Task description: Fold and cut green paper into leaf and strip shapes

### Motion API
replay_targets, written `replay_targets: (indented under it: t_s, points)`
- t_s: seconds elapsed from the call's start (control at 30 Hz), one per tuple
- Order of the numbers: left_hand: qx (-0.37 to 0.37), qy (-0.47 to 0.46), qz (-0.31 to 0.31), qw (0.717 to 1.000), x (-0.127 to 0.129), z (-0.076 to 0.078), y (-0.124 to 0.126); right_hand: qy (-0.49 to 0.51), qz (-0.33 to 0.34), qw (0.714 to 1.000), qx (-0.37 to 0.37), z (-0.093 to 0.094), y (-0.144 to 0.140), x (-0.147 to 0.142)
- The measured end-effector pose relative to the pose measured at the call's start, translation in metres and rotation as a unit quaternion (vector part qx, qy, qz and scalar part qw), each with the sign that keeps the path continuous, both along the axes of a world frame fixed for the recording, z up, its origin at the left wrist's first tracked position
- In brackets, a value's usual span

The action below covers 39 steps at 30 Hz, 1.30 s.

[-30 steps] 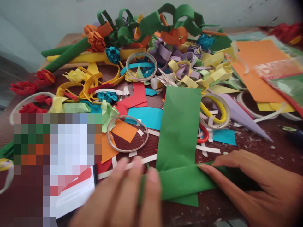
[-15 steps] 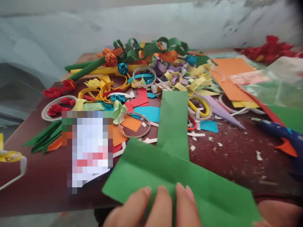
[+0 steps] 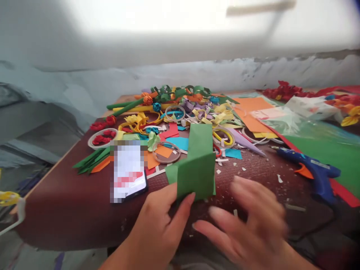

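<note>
A folded piece of green paper [image 3: 196, 174] is pinched at its lower left by my left hand [image 3: 164, 221], thumb in front and the other fingers behind it. Just right of the paper, my right hand [image 3: 250, 221] is apart from it, slightly blurred, with fingers spread and nothing in them. Behind the folded piece, a flat green paper strip [image 3: 200, 137] lies on the table, its lower end hidden. To the left of my left hand lies a phone [image 3: 129, 172] with a blurred-out screen.
Paper chains [image 3: 194, 105], tape rolls [image 3: 167, 152] and colored scraps cover the back of the dark red table [image 3: 70, 210]. A blue hot glue gun [image 3: 317, 167] lies at the right with its cord. Green sheets [image 3: 332, 150] and an orange sheet [image 3: 251, 108] lie behind it.
The green paper, earlier spread wide under my fingers, is now folded smaller and upright in my left hand. My right hand has come into fuller view. The camera view has tilted up.
</note>
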State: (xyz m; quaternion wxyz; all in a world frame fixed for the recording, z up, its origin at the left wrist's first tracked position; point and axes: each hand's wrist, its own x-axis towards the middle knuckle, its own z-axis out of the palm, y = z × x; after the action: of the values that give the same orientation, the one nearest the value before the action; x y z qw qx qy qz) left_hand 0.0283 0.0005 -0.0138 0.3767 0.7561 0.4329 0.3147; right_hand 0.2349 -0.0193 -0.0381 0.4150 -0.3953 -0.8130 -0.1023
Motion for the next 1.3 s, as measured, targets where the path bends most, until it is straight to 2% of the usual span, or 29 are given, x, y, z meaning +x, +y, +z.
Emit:
replay_targets:
  t_s: [0.07,0.1,0.23,0.37,0.47,0.57,0.67,0.77,0.8,0.87,0.93,1.0,1.03,1.07,1.1,1.13,1.17,1.23,1.3]
  points:
    - [-0.118,-0.083,-0.006,0.990,0.001,0.010,-0.002,-0.066,0.049,0.996,0.019,-0.002,0.006,-0.004]
    - [-0.139,-0.119,-0.024,0.983,-0.001,0.015,-0.003,-0.076,0.072,0.994,0.011,-0.001,0.010,-0.004]
    - [-0.114,-0.196,-0.069,0.972,-0.011,0.026,-0.010,-0.047,0.119,0.991,-0.037,0.008,0.018,-0.003]
    - [-0.099,-0.206,-0.039,0.973,-0.015,0.024,-0.015,-0.021,0.106,0.994,-0.007,0.011,0.019,-0.009]
    - [-0.048,-0.151,-0.009,0.987,-0.011,0.025,-0.017,-0.045,0.090,0.995,0.024,0.013,0.018,-0.015]
    - [0.033,-0.064,-0.008,0.997,-0.005,0.030,-0.023,-0.099,0.164,0.982,0.001,0.019,0.016,-0.017]
    - [0.142,0.030,0.009,0.989,-0.005,0.034,-0.034,-0.059,0.203,0.977,-0.023,0.028,0.014,-0.015]
    - [0.279,0.014,0.018,0.960,-0.010,0.032,-0.041,-0.001,0.185,0.983,-0.015,0.034,0.011,-0.013]
    - [0.305,0.002,0.028,0.952,-0.011,0.030,-0.043,0.019,0.182,0.983,-0.017,0.035,0.010,-0.013]
    - [0.316,-0.020,0.053,0.947,-0.015,0.026,-0.043,0.060,0.181,0.981,-0.035,0.035,0.007,-0.012]
    - [0.303,-0.070,0.124,0.942,-0.018,0.022,-0.042,0.129,0.149,0.977,-0.081,0.031,0.004,-0.012]
    - [0.245,-0.159,0.219,0.931,-0.020,0.019,-0.038,0.247,0.091,0.950,-0.169,0.025,0.002,-0.013]
    - [0.171,-0.205,0.233,0.935,-0.020,0.019,-0.035,0.318,0.074,0.919,-0.221,0.022,0.001,-0.013]
    - [0.070,-0.248,0.216,0.942,-0.020,0.020,-0.033,0.383,0.075,0.879,-0.275,0.019,0.001,-0.014]
    - [-0.046,-0.283,0.169,0.943,-0.018,0.020,-0.030,0.431,0.092,0.837,-0.325,0.016,0.001,-0.014]
    - [-0.146,-0.314,0.117,0.931,-0.016,0.021,-0.027,0.462,0.117,0.799,-0.366,0.014,0.002,-0.015]
    - [-0.211,-0.339,0.089,0.912,-0.014,0.022,-0.024,0.481,0.137,0.769,-0.398,0.012,0.003,-0.016]
    - [-0.259,-0.384,0.081,0.882,-0.008,0.022,-0.020,0.504,0.142,0.731,-0.438,0.010,0.004,-0.017]
    - [-0.259,-0.399,0.093,0.875,-0.005,0.022,-0.019,0.519,0.137,0.708,-0.459,0.009,0.005,-0.016]
